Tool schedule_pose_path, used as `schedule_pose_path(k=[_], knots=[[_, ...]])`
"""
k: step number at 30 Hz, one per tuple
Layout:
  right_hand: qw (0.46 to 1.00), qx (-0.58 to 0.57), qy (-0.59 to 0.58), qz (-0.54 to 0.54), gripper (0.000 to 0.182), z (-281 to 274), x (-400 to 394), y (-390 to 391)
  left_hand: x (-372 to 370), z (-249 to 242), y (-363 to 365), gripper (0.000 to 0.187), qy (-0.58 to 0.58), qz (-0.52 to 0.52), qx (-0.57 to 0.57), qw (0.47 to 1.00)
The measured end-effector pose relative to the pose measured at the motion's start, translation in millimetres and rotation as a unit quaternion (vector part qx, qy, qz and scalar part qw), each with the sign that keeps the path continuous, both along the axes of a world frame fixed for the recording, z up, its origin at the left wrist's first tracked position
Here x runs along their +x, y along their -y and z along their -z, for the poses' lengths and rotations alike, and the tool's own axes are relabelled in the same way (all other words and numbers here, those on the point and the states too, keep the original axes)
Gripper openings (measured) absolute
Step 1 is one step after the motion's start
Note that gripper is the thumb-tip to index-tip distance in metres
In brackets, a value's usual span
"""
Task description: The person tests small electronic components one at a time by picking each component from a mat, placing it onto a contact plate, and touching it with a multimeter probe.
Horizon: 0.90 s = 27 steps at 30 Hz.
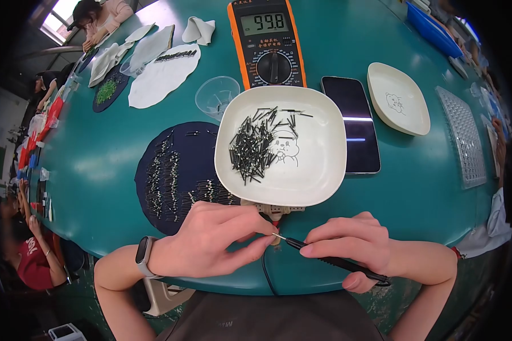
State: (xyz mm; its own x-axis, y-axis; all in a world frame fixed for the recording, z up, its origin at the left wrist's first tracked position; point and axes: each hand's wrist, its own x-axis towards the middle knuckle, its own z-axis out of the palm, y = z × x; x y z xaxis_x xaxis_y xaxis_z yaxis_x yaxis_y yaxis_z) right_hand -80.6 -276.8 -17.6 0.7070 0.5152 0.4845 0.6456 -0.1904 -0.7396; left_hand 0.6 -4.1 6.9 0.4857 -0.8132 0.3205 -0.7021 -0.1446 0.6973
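Note:
My right hand point(352, 244) is closed around a black test probe point(338, 261), its thin metal tip pointing left. My left hand point(216, 238) has thumb and forefinger drawn together at that tip; what they pinch is too small and covered to make out. Just beyond my fingers, a small terminal fixture point(273, 209) is partly hidden under the front of a cream dish point(318, 182). Thin black parts with metal ends point(251, 149) are heaped on the dish's left side. Behind it, an orange-and-black multimeter point(272, 42) reads 99.8.
Rows of similar small parts lie on a dark blue round mat point(153, 150). Around the dish are a clear cup point(217, 94), a phone point(352, 113), another cream dish point(401, 91) and a clear tray point(463, 136). People sit along the left side.

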Motion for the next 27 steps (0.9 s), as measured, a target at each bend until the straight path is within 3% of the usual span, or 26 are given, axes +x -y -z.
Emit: schedule_pose_path(k=[9, 11, 13, 14, 15, 16, 18, 21, 25, 27], knots=[[1.0, -0.004, 0.005, 0.004, 0.052, -1.9, 0.0, -0.2, 1.5, -5.8, -3.2, 0.015, 0.038, -0.019, 0.003, 0.999], [1.0, -0.008, 0.006, 0.006, 0.052, -3.4, 0.3, 0.7, 4.6, -18.1, -8.8, 0.016, 0.092, -0.058, -0.018, 0.994], [1.0, 0.01, 0.011, 0.008, 0.051, -1.0, 1.2, -1.7, 21.3, -26.9, -8.6, 0.008, 0.098, -0.221, -0.065, 0.968], [1.0, 0.016, 0.012, 0.009, 0.05, -0.2, 0.7, -2.6, 40.0, -30.3, -13.1, 0.012, 0.048, -0.287, -0.038, 0.956], [1.0, 0.022, 0.011, 0.009, 0.05, -0.2, -0.3, -3.8, 67.1, -25.3, -21.8, 0.018, 0.021, -0.29, -0.022, 0.957], [1.0, 0.027, 0.011, 0.008, 0.049, -0.6, -0.2, -4.4, 84.0, -28.0, -33.6, 0.022, 0.02, -0.298, 0.067, 0.952], [0.999, 0.028, 0.016, 0.005, 0.049, -2.5, 3.1, -3.8, 95.7, -19.5, -46.3, 0.02, 0.212, -0.299, 0.133, 0.921], [0.999, 0.029, 0.016, 0.008, 0.05, -1.8, 2.0, -5.1, 89.1, -13.5, -52.3, 0.016, 0.39, -0.225, 0.224, 0.864], [0.999, 0.029, 0.015, 0.009, 0.051, -2.6, 2.7, -5.1, 87.1, 1.8, -46.7, 0.017, 0.476, -0.195, 0.306, 0.801], [1.0, 0.027, 0.011, 0.007, 0.051, -2.4, 2.3, -4.9, 88.2, -2.2, -48.1, 0.016, 0.472, -0.195, 0.303, 0.805]])
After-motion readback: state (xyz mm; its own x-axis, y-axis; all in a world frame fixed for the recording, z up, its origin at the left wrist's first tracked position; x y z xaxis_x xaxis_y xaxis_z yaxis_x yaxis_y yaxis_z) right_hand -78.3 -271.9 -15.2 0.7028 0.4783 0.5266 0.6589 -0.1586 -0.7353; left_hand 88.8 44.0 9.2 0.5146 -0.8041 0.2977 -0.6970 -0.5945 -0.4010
